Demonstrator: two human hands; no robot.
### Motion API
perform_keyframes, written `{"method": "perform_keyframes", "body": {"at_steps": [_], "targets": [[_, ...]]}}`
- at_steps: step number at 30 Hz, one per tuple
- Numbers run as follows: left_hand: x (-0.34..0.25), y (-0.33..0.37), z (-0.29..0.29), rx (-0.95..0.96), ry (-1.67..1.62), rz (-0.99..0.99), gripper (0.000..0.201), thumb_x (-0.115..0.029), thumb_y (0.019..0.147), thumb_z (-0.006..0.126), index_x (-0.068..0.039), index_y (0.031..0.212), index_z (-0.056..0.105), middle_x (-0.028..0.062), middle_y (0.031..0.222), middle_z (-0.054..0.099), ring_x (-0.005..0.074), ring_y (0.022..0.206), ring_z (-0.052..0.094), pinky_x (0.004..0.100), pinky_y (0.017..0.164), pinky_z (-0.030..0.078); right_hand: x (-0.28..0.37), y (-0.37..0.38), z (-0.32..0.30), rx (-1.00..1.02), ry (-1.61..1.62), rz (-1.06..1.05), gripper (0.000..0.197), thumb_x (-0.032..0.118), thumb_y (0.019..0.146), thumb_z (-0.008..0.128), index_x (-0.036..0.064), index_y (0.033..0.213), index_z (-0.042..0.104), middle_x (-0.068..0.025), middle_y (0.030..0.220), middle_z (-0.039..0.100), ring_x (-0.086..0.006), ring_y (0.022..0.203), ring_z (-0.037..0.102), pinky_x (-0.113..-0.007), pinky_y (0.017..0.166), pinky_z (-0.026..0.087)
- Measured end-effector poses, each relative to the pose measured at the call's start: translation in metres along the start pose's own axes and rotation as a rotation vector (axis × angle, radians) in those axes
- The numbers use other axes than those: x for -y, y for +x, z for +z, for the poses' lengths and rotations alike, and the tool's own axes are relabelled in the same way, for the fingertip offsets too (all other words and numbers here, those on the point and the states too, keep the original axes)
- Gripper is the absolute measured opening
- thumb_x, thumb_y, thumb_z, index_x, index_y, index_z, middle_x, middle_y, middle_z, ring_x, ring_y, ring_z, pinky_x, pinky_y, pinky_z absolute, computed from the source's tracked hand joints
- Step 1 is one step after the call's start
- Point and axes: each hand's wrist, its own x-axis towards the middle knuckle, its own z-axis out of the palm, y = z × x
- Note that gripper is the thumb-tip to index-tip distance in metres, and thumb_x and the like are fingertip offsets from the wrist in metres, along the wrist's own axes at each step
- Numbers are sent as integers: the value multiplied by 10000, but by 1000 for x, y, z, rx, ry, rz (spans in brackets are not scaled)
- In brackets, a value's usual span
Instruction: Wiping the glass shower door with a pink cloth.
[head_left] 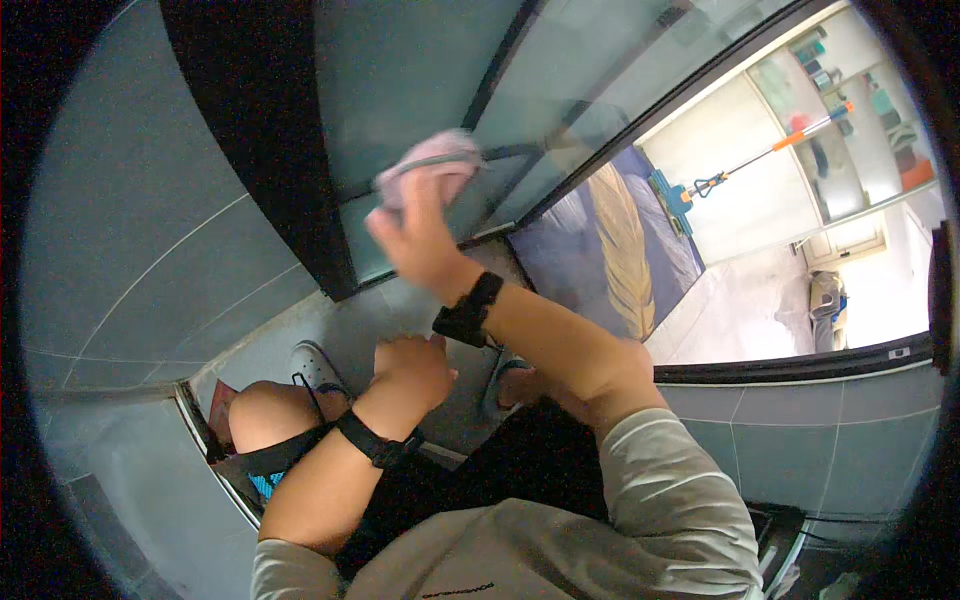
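Observation:
A pink cloth [450, 160] is under the fingers of my right hand [422, 238], against the lower part of a frosted glass door panel [400, 75]. Motion smears the hand and the cloth a little. My left hand [415, 368] is curled into a fist in front of my legs, over the grey floor. Its palm is hidden, and nothing sticks out of it. Each wrist wears a black band.
A black door frame [265, 130] borders the glass on the left, beside grey wall tiles [130, 200]. Through the opening at right lie a blue mat with a feather pattern [620, 250] and a mop [680, 200] with an orange handle. My shoe [318, 365] is below.

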Motion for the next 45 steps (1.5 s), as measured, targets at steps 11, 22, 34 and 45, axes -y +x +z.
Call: {"method": "perform_keyframes", "body": {"at_steps": [11,22,34,45], "targets": [[-8,5,-19,39,-89,-31,419,-415,887,623,-83,1138,573,125,1075,668,273,1016,653,436,818,507,-161,-40,-78,705,-719,-657,194,306,847,580,197,942,710,43,1173,650,-151,1102,592,-421,917,490],[-8,13,-3,7,-130,-108,413,-402,872,651,-84,1124,577,122,1057,669,288,1009,655,424,821,509,-220,9,-181,-364,596,1079,505,623,970,364,128,905,447,-22,693,464,-235,620,479,-467,567,437],[-2,-5,-1,11,-106,-79,247,-240,842,618,-60,1011,632,111,1009,690,286,942,680,415,785,523,-98,-29,5,-416,836,995,403,535,966,476,177,1064,318,-108,973,472,-304,770,527,-445,650,501],[0,-7,12,153,-54,123,302,-285,850,588,-92,1063,683,176,1031,698,359,952,675,511,786,530,-96,-55,-17,791,-589,-80,423,346,890,540,179,1279,564,-73,1291,578,-286,1217,515,-489,1034,385]]}}
